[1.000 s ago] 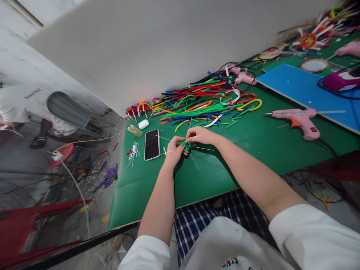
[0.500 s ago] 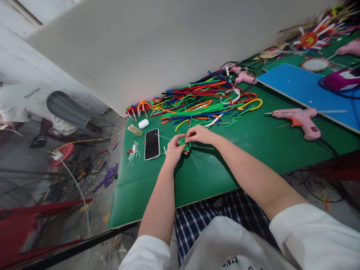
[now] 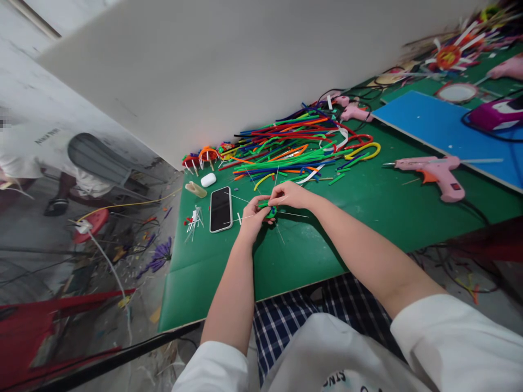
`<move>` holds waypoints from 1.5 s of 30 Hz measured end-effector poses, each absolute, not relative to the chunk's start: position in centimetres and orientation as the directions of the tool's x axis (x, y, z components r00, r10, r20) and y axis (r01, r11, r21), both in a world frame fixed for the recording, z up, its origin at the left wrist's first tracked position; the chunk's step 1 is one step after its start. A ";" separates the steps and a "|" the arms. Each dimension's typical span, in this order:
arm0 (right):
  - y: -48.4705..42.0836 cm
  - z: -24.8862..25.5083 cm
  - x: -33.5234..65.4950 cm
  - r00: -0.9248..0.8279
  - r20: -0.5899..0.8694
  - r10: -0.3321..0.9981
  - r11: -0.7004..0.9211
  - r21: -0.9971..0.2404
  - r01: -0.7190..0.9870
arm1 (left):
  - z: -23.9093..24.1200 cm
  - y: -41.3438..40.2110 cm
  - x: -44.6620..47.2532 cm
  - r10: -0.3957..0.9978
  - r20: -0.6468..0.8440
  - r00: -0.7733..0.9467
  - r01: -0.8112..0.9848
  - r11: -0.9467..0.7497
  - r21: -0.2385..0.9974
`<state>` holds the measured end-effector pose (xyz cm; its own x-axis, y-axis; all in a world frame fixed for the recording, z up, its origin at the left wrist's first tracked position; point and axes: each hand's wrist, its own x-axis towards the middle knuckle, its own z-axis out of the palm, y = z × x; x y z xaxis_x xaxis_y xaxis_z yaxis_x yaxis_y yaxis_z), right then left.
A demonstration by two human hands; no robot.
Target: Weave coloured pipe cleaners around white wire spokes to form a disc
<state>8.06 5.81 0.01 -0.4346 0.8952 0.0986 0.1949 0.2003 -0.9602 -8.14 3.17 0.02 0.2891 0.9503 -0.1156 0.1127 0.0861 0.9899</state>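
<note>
At the centre of the frame, the left hand (image 3: 255, 213) grips a small green-and-blue piece (image 3: 272, 212) (thin pale wires (image 3: 296, 215) spread out around it) while the right hand (image 3: 292, 195) pinches at its upper edge, with a phone (image 3: 221, 209) lying just left and a pink glue gun (image 3: 448, 177) at the frame's right.

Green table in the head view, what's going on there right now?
A person at the green table has both hands on one small green and blue piece, the left hand and right hand close together. Thin pale rods stick out around it. A phone lies to the left, coloured strips beyond, and a pink glue gun to the right.
</note>
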 end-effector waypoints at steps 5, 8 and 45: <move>6.0 -0.1 7.9 -0.397 0.128 0.909 0.195 -0.972 0.133 | 0.1 3.4 -8.4 0.959 -0.110 0.263 0.031 0.105 0.994; 6.1 -0.2 7.8 -0.372 0.116 0.921 0.173 -0.977 0.124 | 0.2 3.5 -8.4 0.970 -0.115 0.213 0.040 0.109 0.993; 5.6 0.0 8.0 -0.496 0.047 0.867 0.003 -0.996 -0.090 | 0.4 3.0 -8.4 0.932 -0.168 0.321 0.098 0.144 0.985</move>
